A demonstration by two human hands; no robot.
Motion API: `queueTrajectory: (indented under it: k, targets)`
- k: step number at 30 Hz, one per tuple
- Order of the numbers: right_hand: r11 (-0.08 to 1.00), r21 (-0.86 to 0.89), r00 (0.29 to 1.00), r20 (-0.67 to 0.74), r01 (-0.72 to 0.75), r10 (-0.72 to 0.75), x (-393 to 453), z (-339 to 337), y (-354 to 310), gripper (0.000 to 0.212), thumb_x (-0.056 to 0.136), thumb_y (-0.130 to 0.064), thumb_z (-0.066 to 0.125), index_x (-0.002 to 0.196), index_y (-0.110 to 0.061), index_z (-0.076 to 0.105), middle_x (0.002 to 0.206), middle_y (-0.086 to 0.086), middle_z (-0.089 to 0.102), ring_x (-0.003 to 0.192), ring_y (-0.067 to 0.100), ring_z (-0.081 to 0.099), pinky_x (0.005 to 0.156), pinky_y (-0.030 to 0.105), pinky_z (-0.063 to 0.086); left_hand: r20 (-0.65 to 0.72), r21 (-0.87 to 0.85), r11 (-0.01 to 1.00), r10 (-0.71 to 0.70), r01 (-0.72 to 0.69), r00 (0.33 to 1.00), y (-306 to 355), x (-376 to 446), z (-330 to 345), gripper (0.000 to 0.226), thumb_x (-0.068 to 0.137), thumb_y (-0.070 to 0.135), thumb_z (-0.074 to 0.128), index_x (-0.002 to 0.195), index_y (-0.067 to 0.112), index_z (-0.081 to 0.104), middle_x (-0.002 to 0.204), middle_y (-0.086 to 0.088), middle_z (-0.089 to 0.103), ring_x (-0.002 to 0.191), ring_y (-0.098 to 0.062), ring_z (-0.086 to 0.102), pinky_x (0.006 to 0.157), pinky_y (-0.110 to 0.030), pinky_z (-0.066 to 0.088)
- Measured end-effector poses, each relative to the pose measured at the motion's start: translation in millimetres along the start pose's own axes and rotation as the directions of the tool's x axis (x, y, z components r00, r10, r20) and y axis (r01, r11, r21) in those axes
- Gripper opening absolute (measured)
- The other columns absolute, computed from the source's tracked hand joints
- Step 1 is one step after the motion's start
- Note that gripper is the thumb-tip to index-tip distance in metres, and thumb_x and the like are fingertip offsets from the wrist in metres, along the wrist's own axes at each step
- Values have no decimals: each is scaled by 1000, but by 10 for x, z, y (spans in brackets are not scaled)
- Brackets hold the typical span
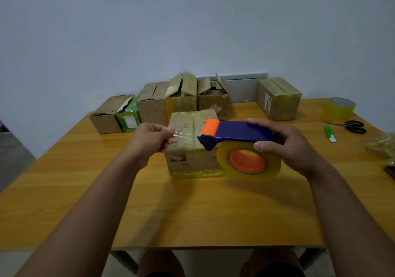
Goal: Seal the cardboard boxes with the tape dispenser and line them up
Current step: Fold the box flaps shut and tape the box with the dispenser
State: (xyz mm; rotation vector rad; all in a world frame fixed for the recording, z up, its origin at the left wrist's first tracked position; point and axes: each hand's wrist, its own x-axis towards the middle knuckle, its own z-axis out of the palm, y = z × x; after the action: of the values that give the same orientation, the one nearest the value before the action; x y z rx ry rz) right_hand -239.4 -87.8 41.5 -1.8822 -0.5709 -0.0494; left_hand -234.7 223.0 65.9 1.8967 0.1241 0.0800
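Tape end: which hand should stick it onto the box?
Probably the left hand: its fingers already pinch the tape end above the box, while the right hand holds the dispenser.

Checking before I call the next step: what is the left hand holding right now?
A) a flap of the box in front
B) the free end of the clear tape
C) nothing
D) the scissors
B: the left hand pinches the free end of the clear tape, pulled out from the tape dispenser that the right hand grips above the box in front.
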Motion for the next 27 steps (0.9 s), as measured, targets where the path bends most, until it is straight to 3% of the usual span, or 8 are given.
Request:
queueTrajectory:
  k: [6, 10, 16, 21, 27]
  targets:
    - [1000, 17, 1000, 20, 11, -12, -11, -68, 75, 53, 71, -45, 74, 122, -51, 60, 117, -32, 59, 106, -1, 58, 78, 17, 51, -114, 59, 998, -9, 16, 993, -17, 99, -155, 25, 97, 22, 57, 89, 2, 69, 72, -7, 60, 65, -15, 51, 59, -26, 46]
    - [1000, 16, 1000, 28, -16, 15, -28, -192, 156, 51, 71, -43, 72, 120, -53, 61, 117, -30, 60, 108, -2, 57, 81, 16, 50, -114, 104, 994, -12, 24, 993, -87, 70, -119, 24, 97, 22, 57, 89, 2, 69, 74, -9, 60, 66, -17, 51, 60, -28, 47]
    - [994, 107, 999, -46, 5, 0, 83, -270, 194, 55, 66, -40, 74, 120, -39, 65, 112, -22, 66, 101, 2, 62, 77, 16, 50, -135, -26, 999, -33, 29, 990, -190, 63, 84, 25, 98, 23, 57, 91, 3, 69, 75, -8, 60, 68, -17, 53, 65, -30, 49]
    - [989, 146, 997, -78, 9, 2, 231, -137, 294, 54, 63, -47, 70, 116, -40, 67, 116, -10, 65, 101, 9, 63, 78, 23, 53, -153, -121, 990, -91, 73, 984, -254, 93, 70, 25, 98, 24, 56, 94, 2, 68, 76, -7, 57, 65, -16, 53, 62, -29, 52]
    - [986, 165, 997, -80, 19, -6, 266, -86, 359, 53, 64, -47, 68, 116, -39, 68, 118, -9, 65, 104, 11, 62, 78, 23, 52, -123, -59, 997, -56, 49, 991, -237, 85, -84, 22, 97, 21, 56, 95, 3, 69, 74, -6, 56, 66, -16, 52, 62, -28, 52]
